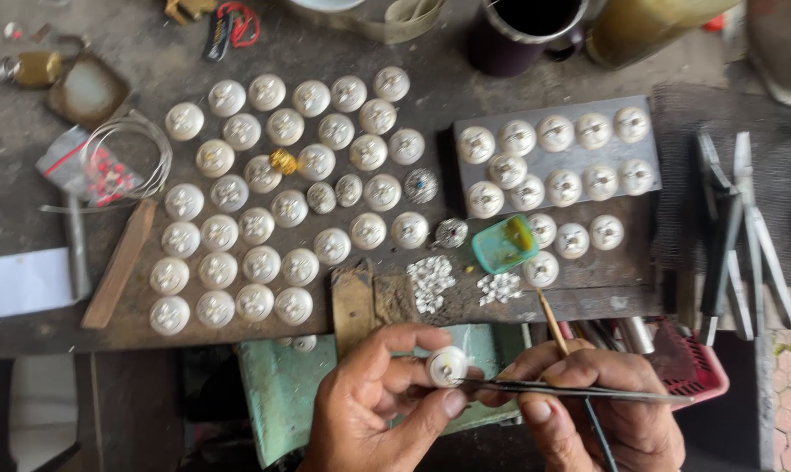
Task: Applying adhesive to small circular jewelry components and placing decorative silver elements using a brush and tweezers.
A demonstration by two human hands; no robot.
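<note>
Spreading across the worn workbench (28,218) from nine o'clock inward, white dome-shaped pieces (264,201) are laid out in loose rows, each kept apart from its neighbours so that one can be picked out singly. A coil of thin wire (129,157) and a wooden stick (120,262) are parked at nine o'clock, clear of those rows. Toward one o'clock, a second batch of domes is set on a grey tray (642,149), kept separate from the rest. Just below it, a small teal dish (504,245) and two heaps of tiny pale chips (430,281) are placed at the bench edge, within easy reach of the hands. At six o'clock, one white dome (448,365) is pinched between thumb and fingers of the left hand (369,411), closed firmly round its rim and lifted off the bench so its face is turned up to the eye. Fine tweezers (570,391) are held like a pen in the right hand (601,411), which is closed on them together with a thin stick (552,323), their tip brought against the dome. Pliers and metal tools (736,236) are lined up at three o'clock.
</note>
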